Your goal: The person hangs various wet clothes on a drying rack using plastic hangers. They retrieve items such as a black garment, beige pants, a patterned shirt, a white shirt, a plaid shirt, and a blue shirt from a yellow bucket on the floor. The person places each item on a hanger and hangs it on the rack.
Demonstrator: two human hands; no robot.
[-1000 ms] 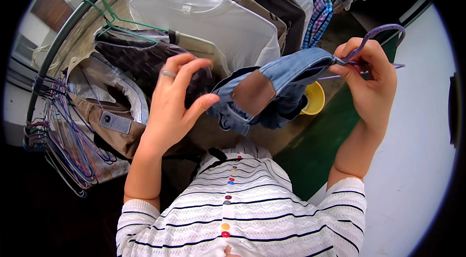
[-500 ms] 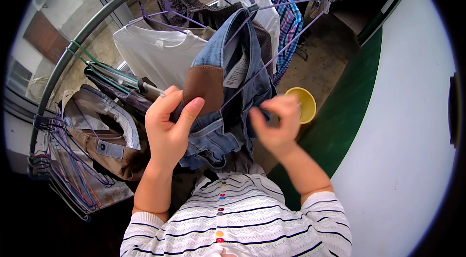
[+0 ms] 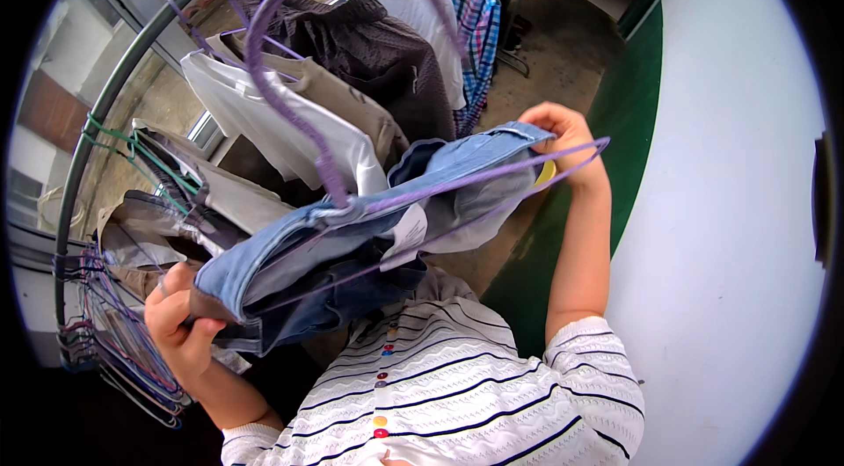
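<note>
Between my hands a pair of blue jeans (image 3: 290, 242) is stretched out by its waistband, with a white label (image 3: 406, 237) inside. My left hand (image 3: 180, 321) pinches the waist's left end beside a brown patch. At the right end my right hand (image 3: 563, 136) grips the waistband, its fingers partly behind the denim. A purple hanger (image 3: 330, 176) lies across the waist opening, its hook rising toward me. The hanger's right corner sticks out past the denim near my right wrist; its left end is inside the waist.
A curved metal rail (image 3: 123, 70) at the left carries a white shirt (image 3: 272, 114), dark brown trousers (image 3: 352, 44) and other clothes. Bare hangers (image 3: 114, 334) cluster at its lower end. A checked shirt (image 3: 462, 18) hangs farther back. A green and white wall (image 3: 721, 202) stands at the right.
The jeans' waist has been spread wide and turned crosswise. My right hand, free before, now grips its right end. My left hand has moved left and down, and the hanger's hook has swung up.
</note>
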